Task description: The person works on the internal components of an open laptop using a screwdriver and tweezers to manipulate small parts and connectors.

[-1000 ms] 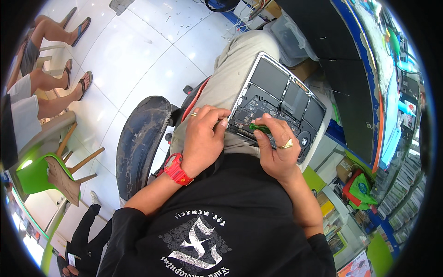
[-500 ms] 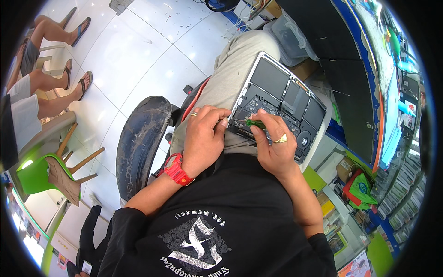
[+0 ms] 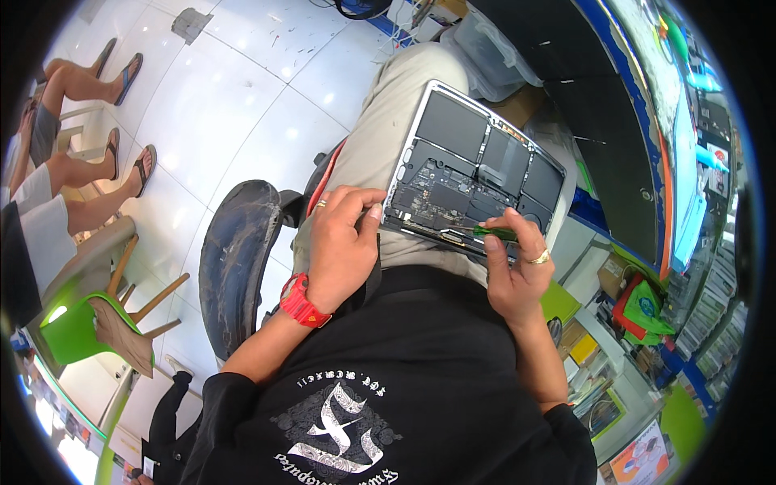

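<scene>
White tiled floor point(image 3: 234, 97); green chair point(image 3: 65, 333), wooden legs point(image 3: 160, 297); glossy light.

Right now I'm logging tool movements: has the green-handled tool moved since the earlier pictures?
Yes. Against the opened laptop, the green-handled tool in the right hand has shifted rightward, away from the left hand.

The laptop point(image 3: 477, 176) lies open-bodied just beyond the two hands, its inside facing up and its body turned so the right end slants back toward the right hand point(image 3: 521, 265). A pale metal rim point(image 3: 413, 128) frames flat black battery cells point(image 3: 453, 123) on the side away from the hands, and a dark circuit board point(image 3: 436, 194) nearer them. The left hand point(image 3: 339, 246) has its fingertips at the left edge. A slim green-handled tool point(image 3: 495, 233) sits pinched in the right hand, slanting over the near side and pointing leftward.
</scene>
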Action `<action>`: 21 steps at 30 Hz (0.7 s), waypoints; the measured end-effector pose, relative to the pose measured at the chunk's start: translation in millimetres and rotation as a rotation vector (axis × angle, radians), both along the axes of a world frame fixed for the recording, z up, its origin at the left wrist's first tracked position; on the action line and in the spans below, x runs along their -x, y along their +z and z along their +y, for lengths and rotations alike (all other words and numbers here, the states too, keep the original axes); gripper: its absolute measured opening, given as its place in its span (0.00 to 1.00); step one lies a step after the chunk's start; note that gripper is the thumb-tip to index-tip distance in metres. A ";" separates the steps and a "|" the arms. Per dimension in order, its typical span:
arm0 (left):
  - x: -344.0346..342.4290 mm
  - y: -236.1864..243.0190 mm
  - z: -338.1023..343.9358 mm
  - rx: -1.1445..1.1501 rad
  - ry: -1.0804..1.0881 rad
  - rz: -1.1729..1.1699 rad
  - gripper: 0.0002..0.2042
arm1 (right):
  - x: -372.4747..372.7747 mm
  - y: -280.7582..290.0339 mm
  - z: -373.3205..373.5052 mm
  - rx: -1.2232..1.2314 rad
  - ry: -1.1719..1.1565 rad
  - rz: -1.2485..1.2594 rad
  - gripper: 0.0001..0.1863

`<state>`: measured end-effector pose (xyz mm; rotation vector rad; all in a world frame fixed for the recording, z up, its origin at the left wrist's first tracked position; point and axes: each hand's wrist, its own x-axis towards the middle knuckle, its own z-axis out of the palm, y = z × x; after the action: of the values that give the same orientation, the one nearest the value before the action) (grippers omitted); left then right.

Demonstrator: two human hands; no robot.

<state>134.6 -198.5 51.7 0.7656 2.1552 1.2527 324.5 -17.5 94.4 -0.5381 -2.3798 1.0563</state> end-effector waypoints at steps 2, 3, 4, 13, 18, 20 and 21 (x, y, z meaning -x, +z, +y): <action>0.3 0.2 -0.1 0.008 -0.007 -0.005 0.09 | -11.1 -2.3 5.6 0.006 -0.056 0.004 0.28; 0.3 -0.2 0.3 0.013 -0.010 -0.008 0.09 | -14.9 -2.8 7.5 0.009 -0.083 0.005 0.28; 0.2 -1.4 0.9 0.006 -0.004 -0.007 0.09 | -17.5 -3.5 7.5 0.093 -0.138 0.022 0.26; 1.4 -5.8 2.1 0.054 -0.013 -0.010 0.07 | -29.5 -4.1 14.1 0.373 -0.306 0.110 0.24; 1.8 -5.5 1.0 0.040 -0.013 0.009 0.07 | -27.2 -3.3 15.4 0.494 -0.325 0.133 0.23; 2.8 -5.4 1.5 0.028 -0.030 0.037 0.07 | -27.7 -1.7 15.4 0.517 -0.327 0.119 0.22; 3.3 -5.0 1.9 0.022 -0.037 0.051 0.08 | -27.7 -2.5 14.9 0.522 -0.334 0.122 0.22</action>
<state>131.3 -196.6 46.7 0.8333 2.1816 1.2004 352.2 -2.6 91.9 -0.9799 -1.8132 1.4985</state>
